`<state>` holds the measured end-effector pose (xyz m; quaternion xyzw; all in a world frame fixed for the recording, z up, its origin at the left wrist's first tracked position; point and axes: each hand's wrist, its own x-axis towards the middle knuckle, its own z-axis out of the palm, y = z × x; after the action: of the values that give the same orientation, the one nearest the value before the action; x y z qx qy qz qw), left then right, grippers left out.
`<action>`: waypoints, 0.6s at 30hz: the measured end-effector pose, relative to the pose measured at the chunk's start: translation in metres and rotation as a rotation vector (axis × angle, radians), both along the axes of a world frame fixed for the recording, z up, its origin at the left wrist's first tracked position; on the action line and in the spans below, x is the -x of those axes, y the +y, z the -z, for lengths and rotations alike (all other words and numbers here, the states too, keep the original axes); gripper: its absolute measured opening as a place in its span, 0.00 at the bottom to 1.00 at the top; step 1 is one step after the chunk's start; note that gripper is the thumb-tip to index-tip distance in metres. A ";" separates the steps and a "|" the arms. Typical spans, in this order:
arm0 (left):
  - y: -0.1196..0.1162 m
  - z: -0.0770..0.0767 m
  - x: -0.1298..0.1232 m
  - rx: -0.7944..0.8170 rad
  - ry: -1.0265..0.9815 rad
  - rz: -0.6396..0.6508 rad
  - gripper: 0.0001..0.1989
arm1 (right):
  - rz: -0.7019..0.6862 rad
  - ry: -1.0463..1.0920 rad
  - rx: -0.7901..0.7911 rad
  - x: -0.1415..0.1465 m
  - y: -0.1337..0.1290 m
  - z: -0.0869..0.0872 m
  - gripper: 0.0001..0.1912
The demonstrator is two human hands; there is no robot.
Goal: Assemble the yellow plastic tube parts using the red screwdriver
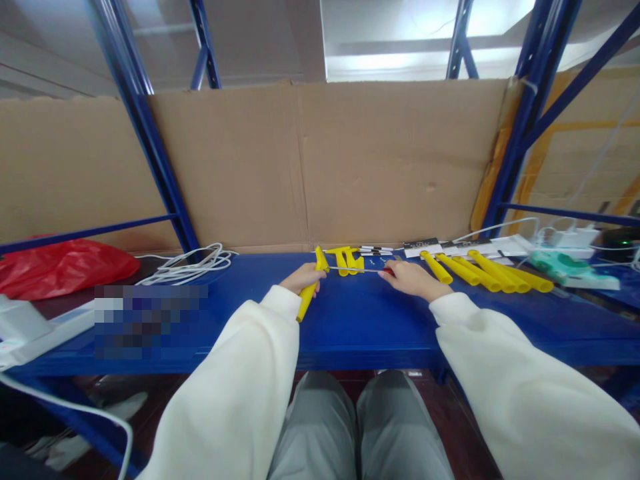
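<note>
In the head view my left hand (303, 279) is closed around a yellow T-shaped plastic handle (306, 303), which slants with its crosspiece at the top. My right hand (414, 280) grips a screwdriver (357, 270) by its red handle. The thin metal shaft points left, and its tip meets the yellow piece near the crosspiece; whether it sits in a screw is too small to tell. Just behind the shaft lie several more yellow T-shaped pieces (341, 260). Tiny loose bits, too small to name, are scattered near them.
Several yellow tubes (480, 272) lie right of my right hand. Black-and-white strips (376, 251) rest along the cardboard panel (350, 167). On the blue table's (360, 327) left are coiled white cable (193, 265), a red bag (70, 267) and a power strip (50, 333). Blue posts (165, 180) flank it.
</note>
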<state>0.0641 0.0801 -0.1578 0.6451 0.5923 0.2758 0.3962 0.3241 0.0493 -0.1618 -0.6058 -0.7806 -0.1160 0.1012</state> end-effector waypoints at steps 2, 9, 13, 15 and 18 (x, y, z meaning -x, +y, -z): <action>-0.002 0.000 -0.001 -0.001 -0.003 -0.008 0.10 | -0.025 -0.008 0.003 -0.001 0.001 0.000 0.13; -0.012 -0.001 -0.005 -0.012 0.026 -0.013 0.09 | -0.027 0.011 -0.045 -0.008 0.005 0.002 0.07; -0.013 -0.002 -0.006 -0.020 0.044 -0.029 0.08 | -0.005 0.055 0.051 -0.006 0.004 0.003 0.11; -0.014 -0.003 -0.006 -0.023 0.042 -0.032 0.07 | -0.028 0.048 0.068 -0.005 0.004 0.003 0.13; -0.016 -0.004 -0.007 -0.024 0.060 -0.027 0.07 | -0.058 0.021 0.011 -0.006 0.006 0.003 0.10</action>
<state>0.0711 0.0641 -0.1534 0.6496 0.6091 0.2688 0.3670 0.3301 0.0552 -0.1644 -0.5847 -0.7973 -0.1026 0.1095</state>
